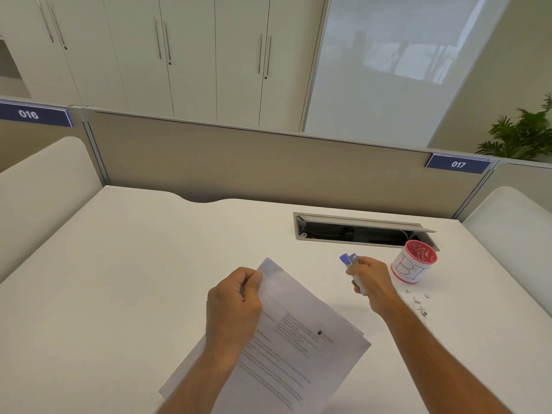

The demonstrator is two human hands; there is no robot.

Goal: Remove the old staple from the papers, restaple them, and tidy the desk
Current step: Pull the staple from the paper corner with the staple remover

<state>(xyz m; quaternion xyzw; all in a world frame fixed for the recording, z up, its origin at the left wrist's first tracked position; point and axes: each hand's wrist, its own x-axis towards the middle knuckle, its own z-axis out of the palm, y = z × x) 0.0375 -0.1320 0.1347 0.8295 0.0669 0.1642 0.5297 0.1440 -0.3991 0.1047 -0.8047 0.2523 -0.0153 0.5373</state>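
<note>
Two grips working over the white bench (149, 264): left (236, 297) pinching white printed papers (298, 339), right (369, 279) clutching a blue-and-white stapler (348, 259), beige partition (239, 162) behind.

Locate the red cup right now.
Head view, right side of the desk: the red cup stands just right of the right hand, before the cable hatch.

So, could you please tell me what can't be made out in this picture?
Head view:
- Stapler: body hidden inside the right hand.
- Papers: text too small to read; near edge cut off by the frame; corner staple unclear beside the left hand.
- Cup: contents not visible.
- Scraps: too small.
</note>
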